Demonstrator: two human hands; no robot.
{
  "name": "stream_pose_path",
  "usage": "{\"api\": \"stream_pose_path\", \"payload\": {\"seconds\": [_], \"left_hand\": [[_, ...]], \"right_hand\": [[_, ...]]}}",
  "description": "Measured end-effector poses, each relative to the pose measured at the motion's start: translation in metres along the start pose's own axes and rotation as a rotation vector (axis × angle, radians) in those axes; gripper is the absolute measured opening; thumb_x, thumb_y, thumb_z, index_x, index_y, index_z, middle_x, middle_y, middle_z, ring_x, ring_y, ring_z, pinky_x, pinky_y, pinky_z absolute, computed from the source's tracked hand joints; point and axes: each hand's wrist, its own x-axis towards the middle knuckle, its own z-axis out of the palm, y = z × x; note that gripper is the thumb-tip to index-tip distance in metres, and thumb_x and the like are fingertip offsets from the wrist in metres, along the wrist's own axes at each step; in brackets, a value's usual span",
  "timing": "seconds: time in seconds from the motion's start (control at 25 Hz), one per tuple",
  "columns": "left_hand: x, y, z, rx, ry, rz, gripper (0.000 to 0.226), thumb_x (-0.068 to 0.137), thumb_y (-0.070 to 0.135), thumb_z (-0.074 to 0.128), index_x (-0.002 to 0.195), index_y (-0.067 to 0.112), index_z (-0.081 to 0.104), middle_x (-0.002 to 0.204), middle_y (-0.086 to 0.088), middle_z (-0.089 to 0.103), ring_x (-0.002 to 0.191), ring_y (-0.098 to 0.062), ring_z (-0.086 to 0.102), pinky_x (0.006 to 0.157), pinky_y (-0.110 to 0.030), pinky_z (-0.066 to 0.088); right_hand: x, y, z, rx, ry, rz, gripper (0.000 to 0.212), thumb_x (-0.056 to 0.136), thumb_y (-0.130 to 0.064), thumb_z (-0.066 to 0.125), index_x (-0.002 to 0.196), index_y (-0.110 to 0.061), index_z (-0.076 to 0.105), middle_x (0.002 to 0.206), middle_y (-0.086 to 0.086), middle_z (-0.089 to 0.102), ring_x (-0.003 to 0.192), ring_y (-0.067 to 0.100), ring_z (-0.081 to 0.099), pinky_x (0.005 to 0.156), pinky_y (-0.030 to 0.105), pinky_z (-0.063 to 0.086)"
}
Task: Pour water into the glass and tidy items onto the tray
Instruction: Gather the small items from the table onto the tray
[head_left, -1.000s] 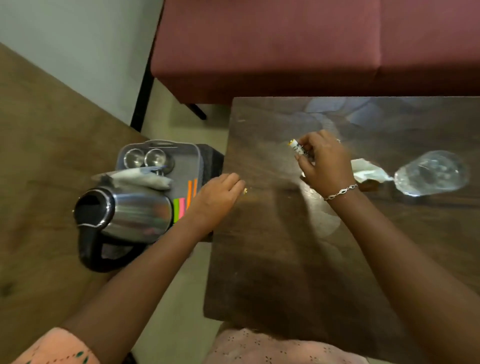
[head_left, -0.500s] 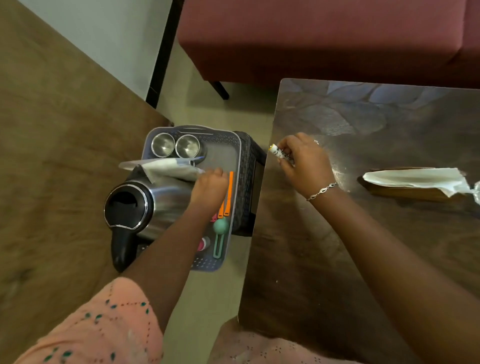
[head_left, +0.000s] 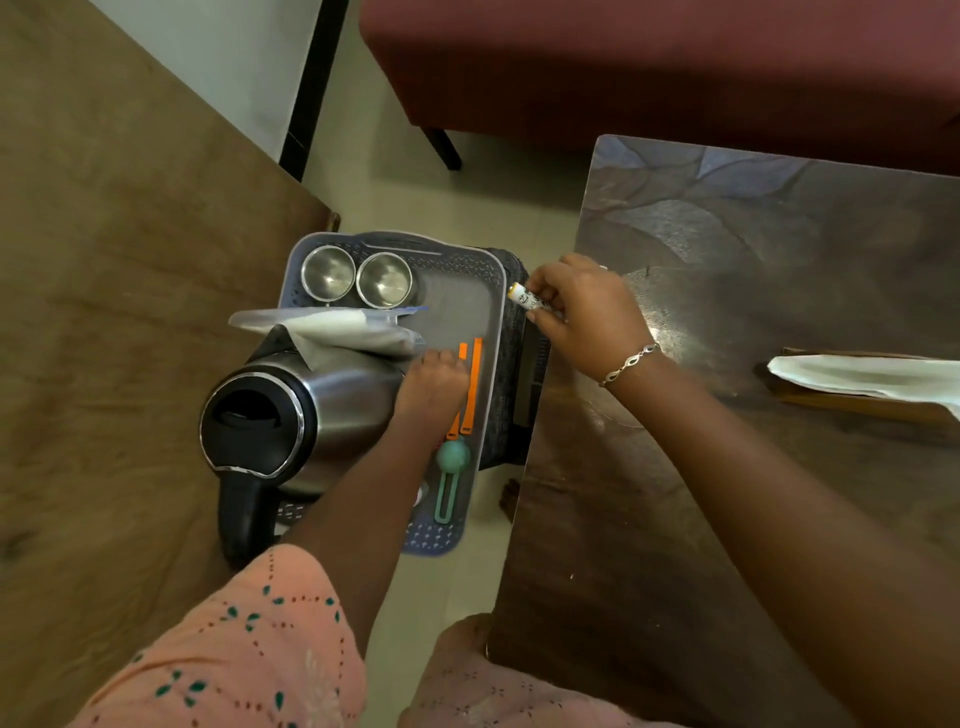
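Our right hand (head_left: 587, 317), fingers pinching the tube (head_left: 525, 300), has swung to the tray (head_left: 457, 304) rim at 3 o'clock, ready to drop; whether the left hand (head_left: 431, 387) holds anything we cannot tell.

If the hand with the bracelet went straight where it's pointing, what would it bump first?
Probably the tray, at its right rim: the right hand, pinching a small white tube, points left at it. It may be high enough to pass over; depth is unclear.

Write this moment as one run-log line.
left hand: over grey plastic tray | right hand: pinches small white cylinder at tray rim
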Motion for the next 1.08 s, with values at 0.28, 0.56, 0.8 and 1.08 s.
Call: {"api": "stream_pose_path", "payload": {"seconds": [0.28,0.56,0.8,1.08], "left_hand": [[-0.045,0.036,0.005,-0.173,0.194,-0.066,0.034,0.07,0.005,0.036,0.08,0.009,0.068,0.069,-0.008,0.063,0.061,-0.021,0.061,0.057,-0.027,0.051],[-0.077,0.037,0.006,-0.539,0.202,-0.299,0.046,0.067,-0.004,0.065,0.113,-0.002,0.057,0.102,-0.02,0.063,0.09,-0.031,0.061,0.072,-0.034,0.053],[-0.069,0.026,-0.002,-0.632,0.139,-0.349,0.061,0.086,0.002,0.047,0.141,0.007,0.022,0.145,-0.013,0.029,0.135,-0.023,0.025,0.106,-0.032,0.033],[-0.066,0.023,-0.003,-0.689,0.142,-0.312,0.058,0.085,0.0,0.045,0.14,0.006,0.025,0.148,-0.014,0.025,0.137,-0.024,0.024,0.107,-0.032,0.031]], "right_hand": [[0.042,-0.034,0.051,-0.192,-0.291,-0.123,0.023,0.081,-0.004,0.051,0.101,-0.006,0.063,0.104,0.016,0.063,0.097,0.035,0.057,0.077,0.036,0.046],[0.054,-0.051,0.111,-0.371,-0.49,-0.147,0.025,0.086,-0.003,0.048,0.109,0.001,0.058,0.115,0.021,0.058,0.108,0.037,0.054,0.083,0.04,0.046],[0.058,-0.043,0.13,-0.417,-0.464,-0.152,0.027,0.085,0.005,0.044,0.108,0.002,0.057,0.114,0.022,0.058,0.107,0.037,0.054,0.085,0.042,0.045],[0.061,-0.034,0.118,-0.242,-0.358,-0.116,0.027,0.086,-0.004,0.047,0.111,-0.001,0.058,0.114,0.021,0.054,0.106,0.039,0.052,0.083,0.043,0.045]]}}
